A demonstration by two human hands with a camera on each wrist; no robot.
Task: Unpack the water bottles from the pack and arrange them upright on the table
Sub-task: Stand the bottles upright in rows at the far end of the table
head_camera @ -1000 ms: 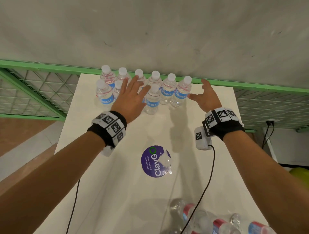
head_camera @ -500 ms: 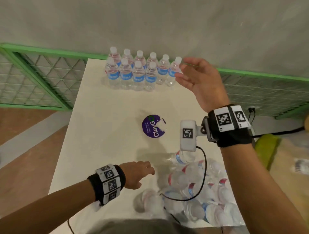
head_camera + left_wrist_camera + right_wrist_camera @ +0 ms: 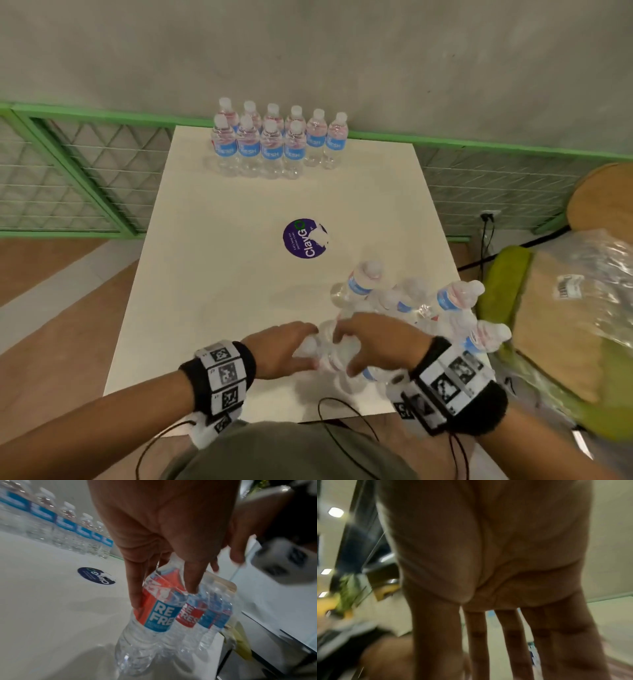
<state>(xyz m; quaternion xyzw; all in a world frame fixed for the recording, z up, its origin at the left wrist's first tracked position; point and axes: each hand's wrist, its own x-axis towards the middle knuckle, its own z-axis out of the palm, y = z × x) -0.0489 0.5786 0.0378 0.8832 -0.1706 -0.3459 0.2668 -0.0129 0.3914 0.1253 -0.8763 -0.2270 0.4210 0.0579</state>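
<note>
**Fingers on the near bottles**

Head view: the fingers (image 3: pixel 305 330) of the left hand (image 3: pixel 277 349) curl against the caps of the bottles at the table's near edge, and the right hand (image 3: pixel 376 342) arches over the same cluster with its thumb stretched down beside them. Both hands touch the pack of bottles (image 3: pixel 411 308), which sits at the near right of the white table (image 3: pixel 212 274). Ten unpacked bottles (image 3: pixel 274 144) stand upright in two rows at the far edge, well apart from the pack. A round purple sticker (image 3: pixel 305 238) lies between the two groups.

Left wrist view: the left hand's fingers (image 3: pixel 135 588) reach straight down, spread, with tips pressed on the nearest bottle (image 3: pixel 154 615) at its red-and-blue label.

Right wrist view: the right hand's fingers (image 3: pixel 436 635) point down, apart from one another; what they touch is too blurred to tell.
</note>
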